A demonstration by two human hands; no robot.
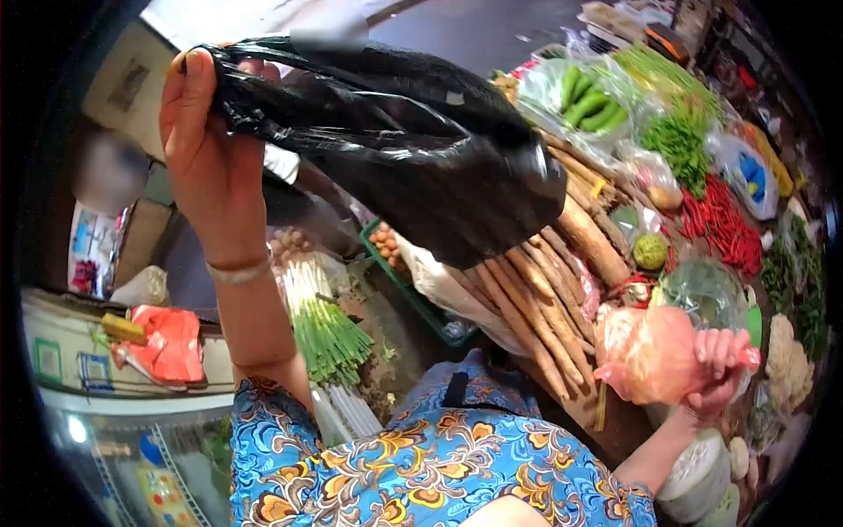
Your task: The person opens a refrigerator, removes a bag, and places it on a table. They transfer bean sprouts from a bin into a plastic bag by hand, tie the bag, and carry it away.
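Note:
My left hand (206, 158) is raised at the upper left, its fingers pinched on the gathered top of a black plastic bag (421, 167). The bag stretches to the right across the upper middle and hides part of the produce behind it. Low on the right, my right hand (716, 369) is closed round the twisted end of a pink plastic bag (645, 351). What the pink bag holds cannot be made out. Long brown roots (536, 307) lie between the two bags, and a clear plastic bag (702, 290) is just above the pink one.
Green onions (329, 338) lie left of centre, near a green crate (408, 294) with eggs. Red chillies (720, 224), leafy greens (676, 145) and green bananas (590, 98) fill the upper right. Cut white gourd (698, 479) and cauliflower (790, 360) are at the lower right.

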